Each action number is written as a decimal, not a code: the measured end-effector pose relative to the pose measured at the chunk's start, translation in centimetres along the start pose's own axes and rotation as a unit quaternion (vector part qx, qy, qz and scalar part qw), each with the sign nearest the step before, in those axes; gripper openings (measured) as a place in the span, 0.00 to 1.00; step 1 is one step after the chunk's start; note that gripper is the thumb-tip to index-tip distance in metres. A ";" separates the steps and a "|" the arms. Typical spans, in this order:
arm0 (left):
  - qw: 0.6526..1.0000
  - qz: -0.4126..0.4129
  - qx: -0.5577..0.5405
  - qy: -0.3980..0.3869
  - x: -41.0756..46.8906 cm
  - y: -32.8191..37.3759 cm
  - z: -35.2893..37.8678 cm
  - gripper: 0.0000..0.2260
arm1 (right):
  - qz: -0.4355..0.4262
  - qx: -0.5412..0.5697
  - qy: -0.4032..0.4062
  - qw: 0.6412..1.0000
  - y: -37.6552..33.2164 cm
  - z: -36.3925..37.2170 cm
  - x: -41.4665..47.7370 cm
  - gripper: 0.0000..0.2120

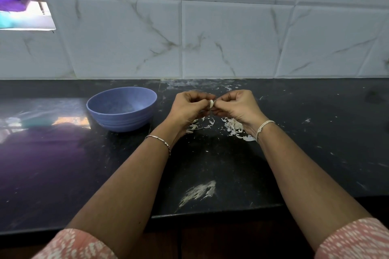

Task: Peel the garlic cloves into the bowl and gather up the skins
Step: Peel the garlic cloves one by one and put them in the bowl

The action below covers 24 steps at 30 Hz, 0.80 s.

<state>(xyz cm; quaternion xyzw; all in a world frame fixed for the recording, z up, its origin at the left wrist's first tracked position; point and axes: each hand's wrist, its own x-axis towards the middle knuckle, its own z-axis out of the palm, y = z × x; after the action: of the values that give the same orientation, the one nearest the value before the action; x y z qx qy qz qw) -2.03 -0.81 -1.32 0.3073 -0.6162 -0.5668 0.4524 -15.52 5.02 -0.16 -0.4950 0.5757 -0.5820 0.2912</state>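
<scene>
A: What lies nearest the person?

B: Pink, white-flecked sleeves (73, 244), then the black speckled stone counter (221, 164) with a pale, chalky smear (200, 192). Further in, thin papery white garlic skins (233, 127) are scattered beneath the wrists.

A: And the clove?

B: The small white garlic clove (211, 104) hangs above those skins. The left hand (189, 105) and right hand (235, 105) both pinch it with curled fingertips.

A: How should she peel it well?

B: Probably steady it with the left hand, lift the skin from one tip with the right, and stay over the pile so the scraps fall together. The round lavender-blue plastic bowl (122, 120) waits just left.

A: What can't be told?

B: The fingers hide how much skin clings on. The bowl's inside is too dim to show any cloves. Behind stand white, grey-veined wall tiles (231, 38).
</scene>
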 end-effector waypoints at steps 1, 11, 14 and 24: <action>1.000 -0.001 0.000 -0.002 0.0 0.0 0.0 0.08 | 0.002 0.003 -0.001 1.000 0.0 0.0 0.0 0.04; 0.982 0.066 0.177 0.007 0.3 -0.4 -0.1 0.13 | 0.011 -0.011 0.020 1.000 0.3 0.0 0.3 0.04; 0.970 0.082 0.227 0.015 0.0 0.1 0.1 0.13 | 0.011 -0.023 0.023 0.999 0.2 0.1 0.2 0.03; 0.974 0.074 0.213 0.014 0.3 -0.3 -0.1 0.13 | 0.006 -0.022 0.021 1.000 0.2 0.0 0.1 0.05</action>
<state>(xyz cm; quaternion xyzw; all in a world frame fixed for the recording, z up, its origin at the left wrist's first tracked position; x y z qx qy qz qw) -2.10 -1.15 -1.53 0.3576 -0.7373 -0.3834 0.4260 -15.56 4.87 -0.30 -0.4854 0.5975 -0.5774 0.2719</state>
